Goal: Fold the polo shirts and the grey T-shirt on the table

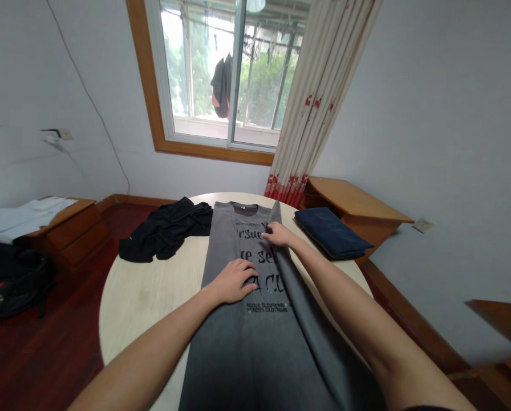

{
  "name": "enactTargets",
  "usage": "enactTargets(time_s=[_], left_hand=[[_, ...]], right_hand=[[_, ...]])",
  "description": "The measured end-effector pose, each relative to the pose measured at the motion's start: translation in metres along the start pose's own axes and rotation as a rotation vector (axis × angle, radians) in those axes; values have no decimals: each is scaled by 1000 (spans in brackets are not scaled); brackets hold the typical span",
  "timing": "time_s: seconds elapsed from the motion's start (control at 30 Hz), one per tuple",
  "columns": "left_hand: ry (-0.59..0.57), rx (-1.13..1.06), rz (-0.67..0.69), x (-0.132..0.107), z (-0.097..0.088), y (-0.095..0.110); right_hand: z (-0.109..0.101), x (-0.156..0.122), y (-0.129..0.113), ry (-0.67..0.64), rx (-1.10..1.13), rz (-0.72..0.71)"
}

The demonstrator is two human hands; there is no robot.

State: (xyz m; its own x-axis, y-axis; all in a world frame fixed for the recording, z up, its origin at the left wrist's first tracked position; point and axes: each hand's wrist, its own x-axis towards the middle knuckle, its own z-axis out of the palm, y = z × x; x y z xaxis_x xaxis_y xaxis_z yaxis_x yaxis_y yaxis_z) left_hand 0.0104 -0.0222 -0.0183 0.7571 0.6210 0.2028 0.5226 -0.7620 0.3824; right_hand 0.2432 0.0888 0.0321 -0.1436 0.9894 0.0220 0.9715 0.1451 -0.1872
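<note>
A grey T-shirt [255, 331] with black lettering lies lengthwise on the round table, its collar at the far end. Its left side is folded inward over part of the lettering. My left hand [234, 281] rests on the shirt's middle, palm down, fingers slightly bent and apart. Along the right side, the cloth stands up in a raised fold. My right hand [278, 234] pinches that fold near the shoulder, covering some of the letters. The near end of the shirt runs out of view.
The pale round table [140, 291] also bears a crumpled black garment [165, 228] on the left and folded dark blue clothing [330, 231] on the right. A wooden cabinet [353, 197] stands behind at right. On the floor at left sits a black bag [13, 279].
</note>
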Motion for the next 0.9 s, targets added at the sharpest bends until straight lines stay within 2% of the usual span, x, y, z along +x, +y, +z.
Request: enactTargets(time_s=[0.1, 0.17, 0.2, 0.33, 0.47, 0.6, 0.77, 0.9], left_hand=[[0, -8, 5, 0, -1, 0], [4, -9, 9, 0, -2, 1], [6, -7, 10, 0, -2, 1], [-11, 1, 36, 1, 0, 13], [-97, -27, 121, 1, 6, 32], [-174, -44, 166, 1, 13, 40], [-184, -72, 159, 2, 17, 36], [-181, -84, 160, 2, 16, 34]], right_hand=[[9, 7, -5, -112, 148, 0], [14, 11, 0, -147, 244, 17], [16, 14, 5, -116, 260, 26], [22, 29, 36, 148, 147, 92], [33, 45, 56, 131, 86, 98], [40, 63, 50, 88, 46, 126], [47, 84, 33, -26, -37, 167], [53, 89, 30, -33, -46, 171]])
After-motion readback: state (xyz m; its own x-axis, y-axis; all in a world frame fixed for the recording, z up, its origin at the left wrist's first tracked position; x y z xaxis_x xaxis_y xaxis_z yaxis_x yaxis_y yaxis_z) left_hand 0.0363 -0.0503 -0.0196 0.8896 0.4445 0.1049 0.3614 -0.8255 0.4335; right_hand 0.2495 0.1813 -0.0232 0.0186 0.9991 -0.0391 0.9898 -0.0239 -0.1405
